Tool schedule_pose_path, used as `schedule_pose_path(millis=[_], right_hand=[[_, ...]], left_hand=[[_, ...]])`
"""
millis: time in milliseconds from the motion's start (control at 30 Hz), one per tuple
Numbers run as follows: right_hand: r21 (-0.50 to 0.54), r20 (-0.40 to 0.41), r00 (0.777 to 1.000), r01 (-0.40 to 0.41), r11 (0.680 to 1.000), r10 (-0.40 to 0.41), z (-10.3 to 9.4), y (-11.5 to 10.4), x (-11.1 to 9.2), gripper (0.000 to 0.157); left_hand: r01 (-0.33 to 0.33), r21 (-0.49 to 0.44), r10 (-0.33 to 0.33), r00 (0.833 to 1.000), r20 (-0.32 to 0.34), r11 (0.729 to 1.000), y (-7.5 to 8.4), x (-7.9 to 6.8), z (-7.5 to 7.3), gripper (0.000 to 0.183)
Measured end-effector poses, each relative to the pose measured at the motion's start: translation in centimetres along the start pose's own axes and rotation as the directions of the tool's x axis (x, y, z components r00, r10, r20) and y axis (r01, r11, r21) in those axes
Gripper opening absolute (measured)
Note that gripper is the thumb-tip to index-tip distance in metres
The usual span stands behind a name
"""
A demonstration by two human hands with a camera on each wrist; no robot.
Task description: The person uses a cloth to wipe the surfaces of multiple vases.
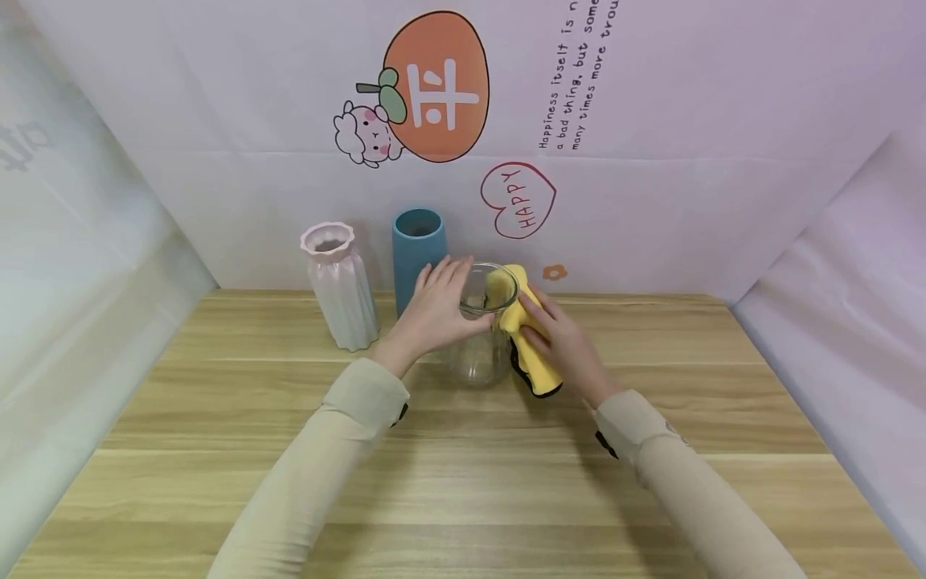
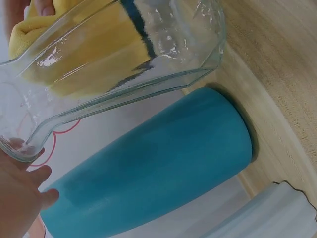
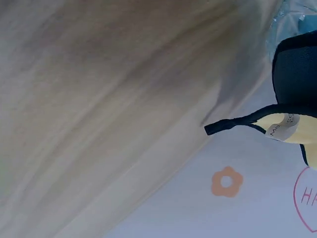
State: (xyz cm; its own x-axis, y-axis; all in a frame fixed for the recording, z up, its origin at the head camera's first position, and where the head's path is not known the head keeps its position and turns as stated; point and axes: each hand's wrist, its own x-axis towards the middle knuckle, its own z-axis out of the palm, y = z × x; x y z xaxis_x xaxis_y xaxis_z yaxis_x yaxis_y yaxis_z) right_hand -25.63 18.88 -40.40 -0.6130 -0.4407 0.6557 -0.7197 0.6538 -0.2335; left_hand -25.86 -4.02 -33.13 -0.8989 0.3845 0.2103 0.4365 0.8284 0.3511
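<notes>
Glass vase (image 1: 473,363): stood upright between the grips, its rim inside the left one
Left grip (image 1: 436,310): was partly closed about the rim, thumb in front
Yellow cloth (image 1: 541,368): lay against the glass's right side
Right grip (image 1: 564,342): curled onto the cloth
Blue vase (image 1: 415,254): stood just left, on the table (image 1: 463,498)

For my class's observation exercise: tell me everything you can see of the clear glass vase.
The glass vase is clear, with a round, flared rim, a narrower neck and angular sides that catch highlights. It looks roughly upright, to the right of the blue vase, on or just above the wooden table. The left hand holds it near the rim, and a yellow cloth in the right hand appears held against its right side, showing through the glass.
</notes>
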Motion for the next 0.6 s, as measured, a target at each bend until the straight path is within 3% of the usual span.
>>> schedule_pose_path(millis=[333, 500, 600], right_hand=[[-0.026, 0.153, 0.987, 0.046, 0.999, -0.042, 0.8, 0.8, -1.8, 0.057], [-0.096, 0.308, 0.951, 0.005, 0.995, 0.025, 0.9, 1.5, -3.2, 0.053], [-0.149, 0.361, 0.932, 0.009, 0.989, 0.046, 1.0, 1.9, -3.7, 0.051]], left_hand=[[-0.024, -0.044, 0.027, 0.998, 0.054, 0.999, -0.1, 0.1, -0.1, 0.089], [-0.017, -0.035, 0.020, 0.998, 0.060, 0.999, -0.1, 0.0, -0.1, 0.094], [-0.014, -0.026, 0.015, 0.999, 0.052, 1.000, 0.0, 0.0, 0.0, 0.097]])
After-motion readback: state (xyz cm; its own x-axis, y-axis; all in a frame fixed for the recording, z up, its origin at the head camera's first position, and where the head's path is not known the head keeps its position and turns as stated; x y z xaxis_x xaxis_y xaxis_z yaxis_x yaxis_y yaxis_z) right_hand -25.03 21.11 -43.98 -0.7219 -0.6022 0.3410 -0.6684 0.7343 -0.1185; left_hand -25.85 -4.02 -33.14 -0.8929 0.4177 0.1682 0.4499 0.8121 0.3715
